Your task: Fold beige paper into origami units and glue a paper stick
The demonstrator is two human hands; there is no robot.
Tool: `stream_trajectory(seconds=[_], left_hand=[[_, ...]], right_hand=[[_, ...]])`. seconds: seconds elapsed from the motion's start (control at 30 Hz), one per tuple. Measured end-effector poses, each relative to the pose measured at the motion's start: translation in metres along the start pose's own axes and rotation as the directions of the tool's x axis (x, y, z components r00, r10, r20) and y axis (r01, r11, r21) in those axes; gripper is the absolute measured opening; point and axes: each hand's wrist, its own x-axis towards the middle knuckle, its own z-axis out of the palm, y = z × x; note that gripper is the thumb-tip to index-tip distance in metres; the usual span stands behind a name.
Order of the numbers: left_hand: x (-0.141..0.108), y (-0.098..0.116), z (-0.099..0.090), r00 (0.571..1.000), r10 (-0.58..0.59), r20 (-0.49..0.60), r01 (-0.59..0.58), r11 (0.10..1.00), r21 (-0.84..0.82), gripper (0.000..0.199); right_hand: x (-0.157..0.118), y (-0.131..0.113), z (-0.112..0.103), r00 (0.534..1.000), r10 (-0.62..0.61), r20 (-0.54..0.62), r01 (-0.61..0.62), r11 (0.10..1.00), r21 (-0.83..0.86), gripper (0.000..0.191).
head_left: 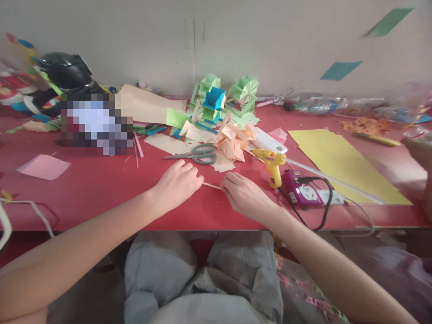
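Between my hands runs a thin, pale paper strip or roll, just above the red table. My left hand pinches its left end, and my right hand has its fingers closed on the right end. Beyond my left hand lie green-handled scissors, blades pointing left. Folded peach paper pieces are heaped behind my hands. A yellow glue gun stands to the right of my right hand, beside a purple power socket.
Green folded paper shapes and a blue one stand at the back. Yellow card lies at right, with a clear glue stick across it. A pink paper square and a black helmet-like object are at left. Cables hang over the front edge.
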Motion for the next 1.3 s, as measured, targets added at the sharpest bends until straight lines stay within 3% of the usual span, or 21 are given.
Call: stream_trajectory(seconds=[0.23, 0.53, 0.63, 0.7, 0.8, 0.9, 0.93, 0.97, 1.03, 1.1, 1.13, 1.2, 1.3], left_hand=[[0.002, -0.002, 0.003, 1.0, 0.001, -0.014, -0.001, 1.0, -0.011, 0.023], [0.002, -0.002, 0.001, 1.0, -0.021, -0.02, 0.021, 1.0, -0.013, 0.024], [0.0, 0.002, -0.001, 0.999, -0.038, -0.031, 0.038, 0.999, -0.005, 0.025], [-0.003, 0.007, 0.0, 0.997, -0.065, -0.037, 0.065, 0.998, 0.0, 0.024], [-0.008, 0.013, 0.002, 0.991, -0.12, -0.054, 0.119, 0.993, -0.02, 0.022], [-0.013, 0.016, 0.005, 0.988, -0.146, -0.053, 0.143, 0.988, -0.061, 0.022], [-0.013, 0.016, 0.005, 0.988, -0.148, -0.046, 0.144, 0.987, -0.07, 0.022], [-0.014, 0.016, 0.005, 0.988, -0.148, -0.037, 0.144, 0.987, -0.075, 0.022], [-0.013, 0.015, 0.003, 0.989, -0.147, -0.015, 0.146, 0.986, -0.075, 0.023], [-0.011, 0.015, 0.002, 0.99, -0.144, 0.003, 0.144, 0.987, -0.072, 0.023], [-0.01, 0.014, 0.002, 0.99, -0.144, 0.01, 0.144, 0.987, -0.071, 0.023], [-0.008, 0.014, 0.002, 0.99, -0.143, 0.017, 0.144, 0.987, -0.075, 0.023], [-0.009, 0.013, 0.005, 0.987, -0.158, 0.011, 0.158, 0.984, -0.087, 0.022]], right_hand=[[0.001, -0.001, 0.003, 0.991, 0.119, -0.061, -0.11, 0.986, 0.123, 0.021], [0.008, -0.002, -0.003, 0.987, 0.161, 0.016, -0.162, 0.98, 0.119, 0.023], [0.011, -0.003, 0.001, 0.988, 0.156, 0.009, -0.156, 0.983, 0.099, 0.022], [0.004, -0.012, -0.002, 0.986, 0.161, -0.054, -0.158, 0.986, 0.059, 0.022], [-0.028, -0.037, -0.028, 0.927, 0.193, -0.323, -0.183, 0.981, 0.061, 0.025], [-0.07, -0.055, -0.067, 0.771, 0.31, -0.556, -0.165, 0.941, 0.296, 0.014], [-0.08, -0.055, -0.076, 0.716, 0.391, -0.578, -0.165, 0.9, 0.404, 0.011], [-0.085, -0.052, -0.081, 0.705, 0.468, -0.533, -0.157, 0.836, 0.526, 0.013], [-0.084, -0.039, -0.079, 0.795, 0.507, -0.333, -0.067, 0.619, 0.782, 0.02], [-0.072, -0.022, -0.064, 0.844, 0.522, -0.123, -0.042, 0.293, 0.955, 0.023], [-0.064, -0.015, -0.055, 0.837, 0.546, -0.04, -0.045, 0.143, 0.989, 0.025], [-0.05, -0.006, -0.04, 0.825, 0.561, 0.069, -0.043, -0.06, 0.997, 0.027], [-0.035, -0.005, -0.03, 0.824, 0.551, 0.132, -0.013, -0.215, 0.977, 0.028]])
